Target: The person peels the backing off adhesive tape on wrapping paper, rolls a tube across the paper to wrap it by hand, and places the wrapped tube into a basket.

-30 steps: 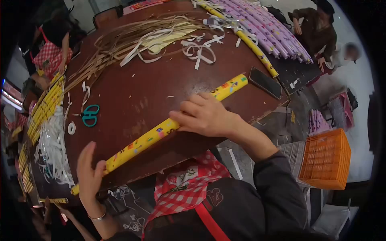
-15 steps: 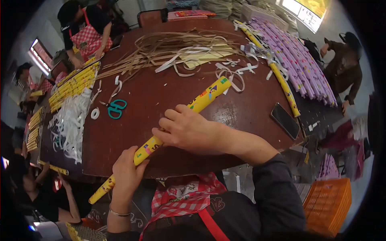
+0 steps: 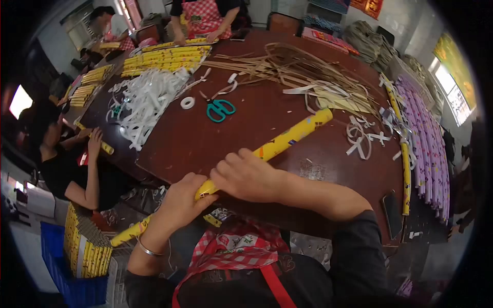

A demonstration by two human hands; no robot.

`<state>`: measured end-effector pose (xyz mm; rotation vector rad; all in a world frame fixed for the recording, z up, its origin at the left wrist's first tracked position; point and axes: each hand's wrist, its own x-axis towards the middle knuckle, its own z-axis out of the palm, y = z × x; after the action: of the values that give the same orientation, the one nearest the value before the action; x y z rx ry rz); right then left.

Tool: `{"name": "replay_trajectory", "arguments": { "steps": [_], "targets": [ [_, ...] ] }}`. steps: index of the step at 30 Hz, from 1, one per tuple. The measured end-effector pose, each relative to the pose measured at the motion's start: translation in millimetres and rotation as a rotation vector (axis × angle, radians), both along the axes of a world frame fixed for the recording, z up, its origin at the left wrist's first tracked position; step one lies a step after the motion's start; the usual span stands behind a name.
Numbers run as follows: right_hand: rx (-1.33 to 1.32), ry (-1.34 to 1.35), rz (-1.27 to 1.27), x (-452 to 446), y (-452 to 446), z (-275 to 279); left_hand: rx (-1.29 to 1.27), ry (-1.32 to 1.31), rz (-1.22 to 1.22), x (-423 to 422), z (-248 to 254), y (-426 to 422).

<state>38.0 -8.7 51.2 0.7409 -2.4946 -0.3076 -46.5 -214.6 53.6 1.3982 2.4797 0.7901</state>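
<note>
A long yellow paper tube (image 3: pixel 295 134) with a colourful printed pattern slants across in front of me, its upper end over the table and its lower end past the table's edge. My left hand (image 3: pixel 179 201) is wrapped round its lower part. Just above it, my right hand (image 3: pixel 245 177) is closed round the tube from on top, the two hands almost touching. Beyond the tube, teal-handled scissors (image 3: pixel 221 110) and a white tape roll (image 3: pixel 188 102) lie on the brown table (image 3: pixel 257 123).
White strips (image 3: pixel 149 102) are heaped at left near stacked yellow tubes (image 3: pixel 164 61). Brown strips (image 3: pixel 303 66) cover the back. Purple tubes (image 3: pixel 421 149) and a phone (image 3: pixel 392 213) are at right. A blue crate (image 3: pixel 61 262) stands lower left. Co-workers (image 3: pixel 67 169) handle tubes.
The view has swung left, bringing the blue crate with yellow tubes into sight. My right hand is now nearer my left on the tube. Both hands still grip it.
</note>
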Motion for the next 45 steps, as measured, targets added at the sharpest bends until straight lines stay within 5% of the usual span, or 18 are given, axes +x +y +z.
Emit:
{"name": "replay_trajectory", "arguments": {
  "steps": [13,23,27,37,41,45],
  "targets": [
    [-0.005,-0.206,0.026,-51,-14,19,0.019,-0.183,0.053,-31,-23,-130],
    [0.179,-0.22,0.169,-109,-84,48,0.219,-0.305,0.181,-43,-40,-131],
    [0.103,-0.221,0.334,-122,-100,42,0.393,-0.14,0.265,-43,-49,-122],
    [-0.019,-0.67,0.411,-147,-140,27,0.239,0.395,0.626,-13,-64,-148],
    [-0.022,-0.763,0.474,-148,-164,22,0.106,0.376,0.694,-2,-67,-169],
    [0.061,-0.519,0.536,-148,-185,-5,-0.015,0.012,0.65,-1,-61,-197]
  ]
}}
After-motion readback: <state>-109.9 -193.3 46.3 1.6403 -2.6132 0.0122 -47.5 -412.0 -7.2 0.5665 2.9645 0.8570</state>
